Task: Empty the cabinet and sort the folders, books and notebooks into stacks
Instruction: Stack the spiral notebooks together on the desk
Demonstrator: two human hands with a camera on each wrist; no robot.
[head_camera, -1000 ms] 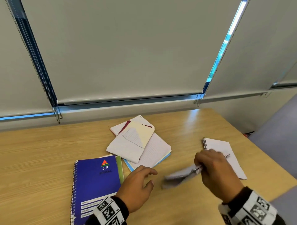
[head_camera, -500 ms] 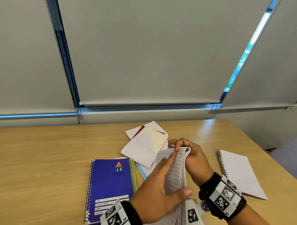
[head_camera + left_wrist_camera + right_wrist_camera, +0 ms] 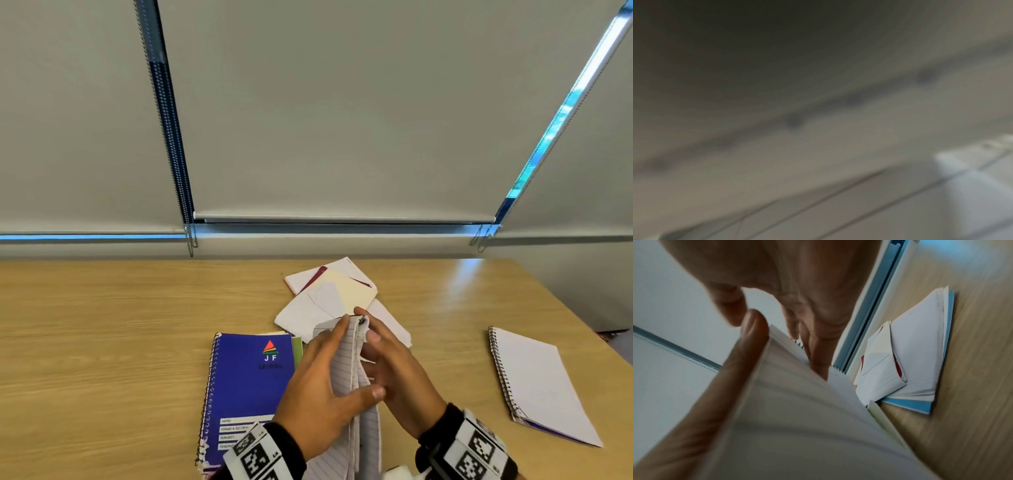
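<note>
One blue notebook (image 3: 248, 380) lies on the table (image 3: 102, 342); right of it our left hand (image 3: 318, 394) pinches the limp pages of an upright lined notebook (image 3: 347, 366), our right hand (image 3: 400, 383) clasping its coil edge, likely the firmer hold.

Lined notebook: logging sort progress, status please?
Left hand and right hand grip lined notebook, upright, pages fanned. Blue notebook and paper pile close by on table.

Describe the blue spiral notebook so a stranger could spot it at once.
Find the light wooden table below the grey roller blinds. On its near side, just left of the person's left hand, lies the blue spiral-bound notebook. Its deep blue cover with a red triangle and letters JF sets it apart; its neighbours show white pages.
</note>
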